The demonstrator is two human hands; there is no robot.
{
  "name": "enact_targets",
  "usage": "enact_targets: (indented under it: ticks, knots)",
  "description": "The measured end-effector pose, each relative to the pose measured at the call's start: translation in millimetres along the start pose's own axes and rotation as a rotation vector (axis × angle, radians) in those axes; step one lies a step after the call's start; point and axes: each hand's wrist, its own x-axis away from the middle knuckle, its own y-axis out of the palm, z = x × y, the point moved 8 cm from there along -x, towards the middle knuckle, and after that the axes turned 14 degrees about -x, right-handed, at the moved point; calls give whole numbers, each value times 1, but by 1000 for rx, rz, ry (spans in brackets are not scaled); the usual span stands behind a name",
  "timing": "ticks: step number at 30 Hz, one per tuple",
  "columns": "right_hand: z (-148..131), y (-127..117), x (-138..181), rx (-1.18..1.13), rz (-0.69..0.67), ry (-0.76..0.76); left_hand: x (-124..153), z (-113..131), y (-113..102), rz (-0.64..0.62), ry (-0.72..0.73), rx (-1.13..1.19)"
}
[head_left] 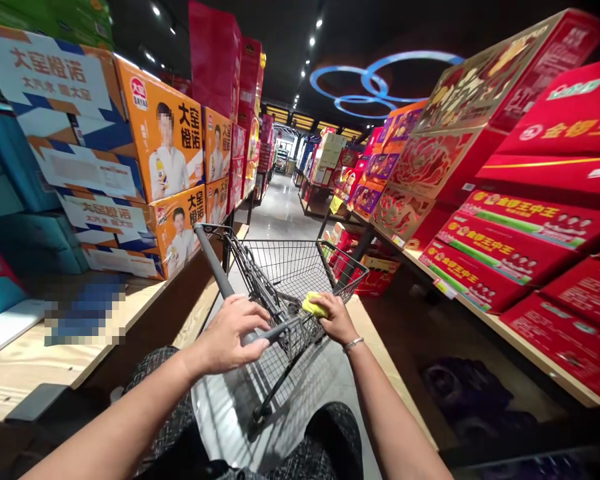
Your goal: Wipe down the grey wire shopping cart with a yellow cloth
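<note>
A grey wire shopping cart (300,267) stands tilted in the aisle in front of me. My left hand (230,333) is wrapped round its dark handle bar (215,267) near the lower end. My right hand (336,319) is closed on a yellow cloth (314,306) and presses it against the cart's right rear edge. A thin bracelet sits on my right wrist. My knees in dark checked fabric show below the cart.
Wooden shelves run along both sides of the aisle. On the left stand orange and blue drink cartons (160,153); on the right lie red gift boxes (520,233). The shiny floor (280,210) stretches ahead toward further displays.
</note>
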Motion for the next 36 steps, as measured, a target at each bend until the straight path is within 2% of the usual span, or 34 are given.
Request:
enact_targets:
  ticks: [2,6,9,13,15,17,20,22,24,25,27,29,32,36]
  knots:
    - [19,-8,-5,128,3,91,7,-7,-4,18,-4,-67]
    - [49,-37,-12,360,54,414,23,-19,-12,66,-44,-245]
    - [29,-31,-14,425,4,483,31,-31,-16,77,-90,-290]
    - [-52,18,-14,350,-148,288,35,-52,-22,71,-166,-314]
    - [-97,44,-13,221,-218,132,35,-58,-26,54,-188,-344]
    - [-130,62,-13,31,-253,12,34,-60,-32,45,-204,-400]
    - [-149,71,-21,-384,-243,-7,32,-54,-40,48,-221,-502]
    - [-152,66,-30,-612,-150,-8,29,-50,-41,40,-236,-546]
    - [-161,60,-36,-660,-60,-117,25,-49,-37,25,-264,-570]
    - [-168,61,-38,-625,-64,-205,24,-50,-33,14,-282,-585]
    - [-181,72,-37,-523,-155,-358,22,-53,-28,1,-309,-640]
    - [-179,84,-36,-444,-237,-395,22,-57,-24,9,-310,-707]
    - [-150,88,-35,-326,-256,-310,25,-65,-24,52,-292,-751]
    - [-101,67,-30,-158,-291,-216,28,-82,-28,94,-298,-754]
